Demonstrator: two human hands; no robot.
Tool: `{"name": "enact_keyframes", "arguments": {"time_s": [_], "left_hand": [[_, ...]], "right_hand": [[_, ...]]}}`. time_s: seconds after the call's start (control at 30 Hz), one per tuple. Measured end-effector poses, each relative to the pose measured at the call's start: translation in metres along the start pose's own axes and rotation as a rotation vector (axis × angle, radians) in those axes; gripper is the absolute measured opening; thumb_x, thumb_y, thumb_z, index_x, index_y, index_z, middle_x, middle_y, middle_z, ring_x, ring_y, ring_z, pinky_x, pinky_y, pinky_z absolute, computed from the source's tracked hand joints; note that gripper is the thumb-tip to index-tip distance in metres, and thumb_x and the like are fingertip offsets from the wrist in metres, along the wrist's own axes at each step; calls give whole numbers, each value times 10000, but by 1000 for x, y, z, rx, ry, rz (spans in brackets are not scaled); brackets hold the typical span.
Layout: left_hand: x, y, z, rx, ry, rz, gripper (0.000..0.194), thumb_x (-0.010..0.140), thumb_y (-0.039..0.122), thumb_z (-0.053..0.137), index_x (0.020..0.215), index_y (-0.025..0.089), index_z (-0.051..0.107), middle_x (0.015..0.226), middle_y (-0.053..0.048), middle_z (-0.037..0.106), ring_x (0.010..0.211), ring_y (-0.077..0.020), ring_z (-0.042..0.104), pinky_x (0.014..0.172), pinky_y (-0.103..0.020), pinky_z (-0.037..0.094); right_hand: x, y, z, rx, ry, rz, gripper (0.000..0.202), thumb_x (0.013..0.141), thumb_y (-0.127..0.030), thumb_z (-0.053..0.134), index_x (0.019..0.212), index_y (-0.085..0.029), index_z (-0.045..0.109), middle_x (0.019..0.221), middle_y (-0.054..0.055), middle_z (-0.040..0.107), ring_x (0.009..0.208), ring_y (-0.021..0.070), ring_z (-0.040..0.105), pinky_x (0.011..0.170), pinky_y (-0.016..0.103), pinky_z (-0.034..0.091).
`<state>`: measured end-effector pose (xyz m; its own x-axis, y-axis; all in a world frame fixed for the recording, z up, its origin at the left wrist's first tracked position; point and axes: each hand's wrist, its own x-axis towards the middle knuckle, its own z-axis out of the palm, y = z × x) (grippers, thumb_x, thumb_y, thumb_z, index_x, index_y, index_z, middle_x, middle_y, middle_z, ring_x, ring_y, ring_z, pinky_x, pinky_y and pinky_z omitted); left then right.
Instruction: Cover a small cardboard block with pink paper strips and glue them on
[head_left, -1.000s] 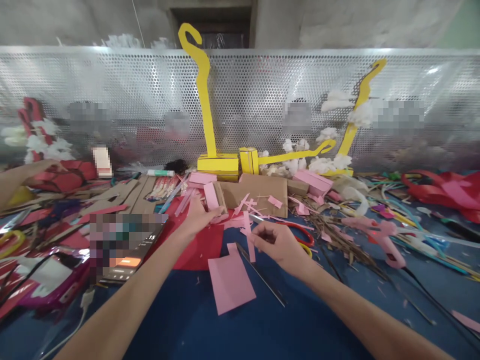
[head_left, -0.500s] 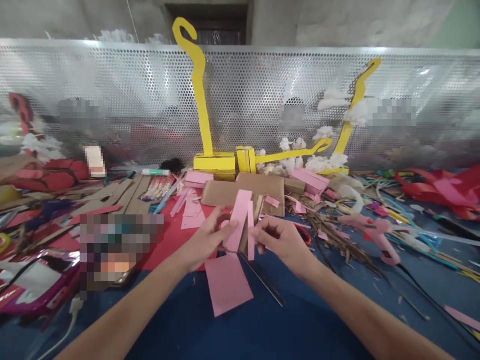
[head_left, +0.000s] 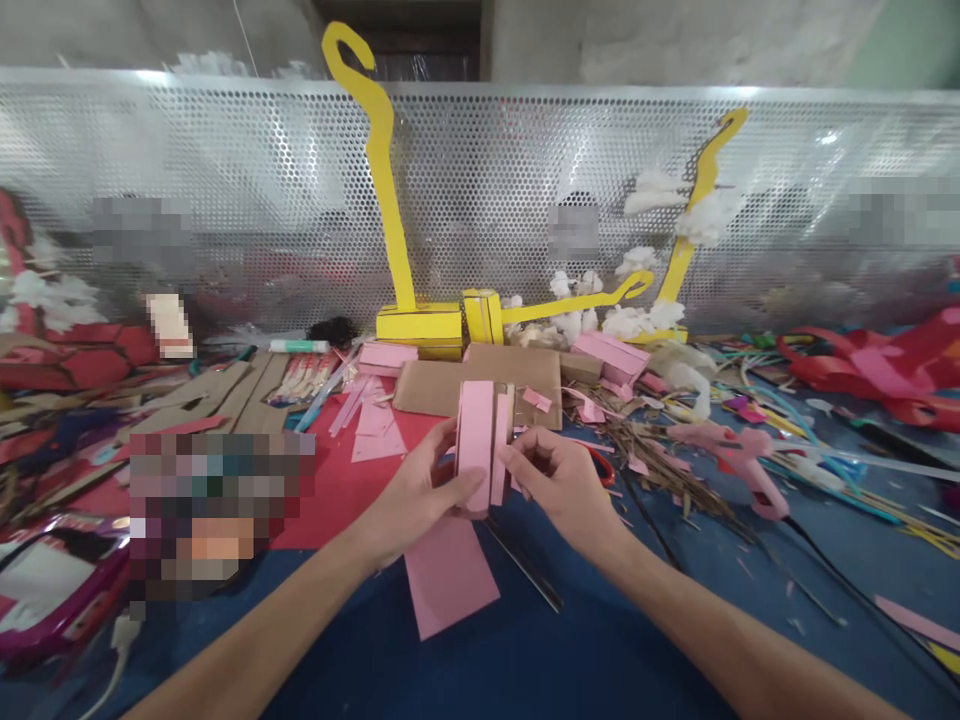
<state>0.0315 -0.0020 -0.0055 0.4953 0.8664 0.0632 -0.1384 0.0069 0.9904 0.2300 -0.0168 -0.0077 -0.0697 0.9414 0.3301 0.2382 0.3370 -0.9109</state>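
My left hand (head_left: 431,478) is closed round a small cardboard box covered in pink paper (head_left: 474,430), held upright above the blue table. A narrow pink strip (head_left: 501,455) lies along the box's right side, pinched between the thumb and fingers of my right hand (head_left: 551,470). Brown cardboard shows between the strip and the pink face. Below the hands, a pink paper square (head_left: 450,580) rests on the table, beside a thin dark metal tool (head_left: 529,570).
A pink glue gun (head_left: 739,462) lies at the right among sticks and scraps. Yellow hook-shaped pieces (head_left: 386,190) stand by the perforated metal panel (head_left: 487,180). Red paper (head_left: 322,500) and cardboard strips (head_left: 240,395) lie left. Behind the hands is a brown cardboard sheet (head_left: 427,385).
The box has turned more upright, and the strip, which was apart from it at the right, is now against its side. The view has shifted slightly.
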Motion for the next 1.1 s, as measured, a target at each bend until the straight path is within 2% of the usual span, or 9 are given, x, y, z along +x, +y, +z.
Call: {"name": "enact_keyframes", "arguments": {"time_s": [0.2, 0.33, 0.43, 0.53, 0.6, 0.8, 0.93, 1.0, 1.1], "left_hand": [[0, 1, 3, 28, 25, 27, 648, 901, 354, 730, 1465, 260, 426, 1607, -172, 377, 1335, -382, 535, 808, -438, 660], [-1, 1, 3, 11, 18, 29, 673, 903, 357, 727, 1484, 282, 395, 1612, -156, 375, 1320, -375, 551, 799, -439, 661], [1, -2, 1, 8, 6, 43, 685, 900, 346, 732, 1490, 277, 392, 1569, -158, 433, 1287, -357, 579, 833, -439, 647], [3, -9, 0, 29, -1, 77, 758, 843, 303, 798, 1484, 265, 394, 1511, -156, 496, 1232, -321, 619, 874, -418, 626], [4, -12, 0, 48, 0, 86, 830, 789, 281, 847, 1479, 274, 385, 1499, -155, 506, 1162, -305, 660, 845, -407, 629], [2, -13, 2, 89, 30, 58, 842, 785, 260, 840, 1470, 263, 350, 1431, -173, 555, 1011, -263, 718, 789, -394, 632], [2, -10, 2, 90, 39, 66, 805, 788, 206, 813, 1458, 251, 369, 1428, -176, 558, 937, -240, 726, 736, -369, 627], [2, -9, 2, 97, 37, 67, 797, 788, 202, 808, 1456, 253, 377, 1446, -171, 544, 960, -248, 720, 728, -364, 627], [1, -6, 2, 126, 30, 80, 778, 798, 220, 810, 1450, 245, 387, 1455, -162, 541, 1066, -270, 695, 805, -378, 623]], "right_hand": [[0, 2, 1, -13, 37, -7, 328, 926, -438, 659, 729, -206, 536, 630, -37, 510, 567, 122, 459, 543, 271, 355], [0, 11, 2, 39, 114, -29, 303, 883, -440, 715, 865, -226, 500, 720, -50, 465, 629, 129, 438, 577, 265, 398], [2, 19, 3, 69, 144, -25, 398, 844, -479, 759, 1029, -234, 507, 889, -7, 542, 735, 154, 517, 639, 282, 471], [4, 22, 4, 102, 87, 19, 491, 833, -529, 760, 1143, -227, 528, 1122, 70, 609, 835, 183, 600, 687, 313, 524], [4, 21, 5, 142, 45, 50, 496, 844, -543, 746, 1164, -226, 539, 1189, 90, 625, 862, 193, 634, 717, 332, 548], [1, 18, 8, 227, -30, 51, 417, 886, -508, 725, 1152, -223, 576, 1160, 86, 655, 948, 212, 655, 813, 353, 565], [0, 14, 9, 277, -62, 90, 435, 896, -492, 715, 1205, -219, 576, 1190, 95, 645, 886, 194, 642, 706, 324, 562], [-1, 12, 9, 288, -70, 103, 457, 886, -487, 725, 1222, -214, 579, 1209, 103, 647, 885, 199, 647, 690, 325, 562], [-1, 11, 10, 281, -60, 109, 464, 874, -480, 741, 1222, -212, 591, 1214, 108, 665, 876, 198, 655, 681, 323, 560]]}}
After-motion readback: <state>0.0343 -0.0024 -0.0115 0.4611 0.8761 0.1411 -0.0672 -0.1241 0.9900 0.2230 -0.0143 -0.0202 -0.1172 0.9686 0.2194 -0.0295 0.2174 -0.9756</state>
